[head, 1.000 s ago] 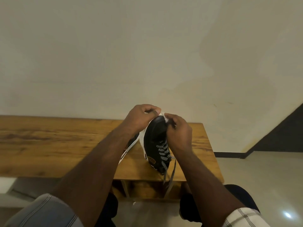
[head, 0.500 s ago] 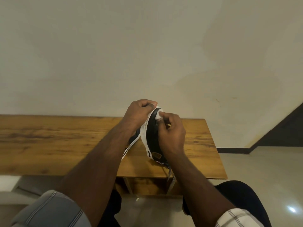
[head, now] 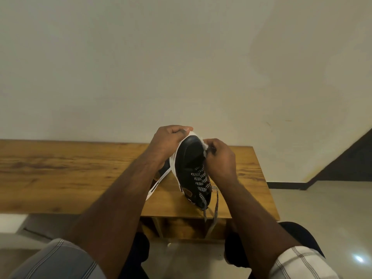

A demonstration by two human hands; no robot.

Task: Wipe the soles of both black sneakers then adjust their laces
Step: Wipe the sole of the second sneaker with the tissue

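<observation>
Left hand [head: 168, 140] grips smooth black sneaker [head: 190, 158]; right hand [head: 220, 160] pinches fluffy white wipe [head: 204, 144].

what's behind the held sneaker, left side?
A second sneaker lies on the wooden table, mostly hidden behind the left hand and the held sneaker. Only a strip of white sole and some black upper show.

Wooden table [head: 80, 174] against a plain wall [head: 141, 67], pale floor [head: 322, 214] beside

Home interior, plain cream wall [head: 181, 67], wooden bench [head: 60, 174], tiled floor [head: 322, 208]
</observation>
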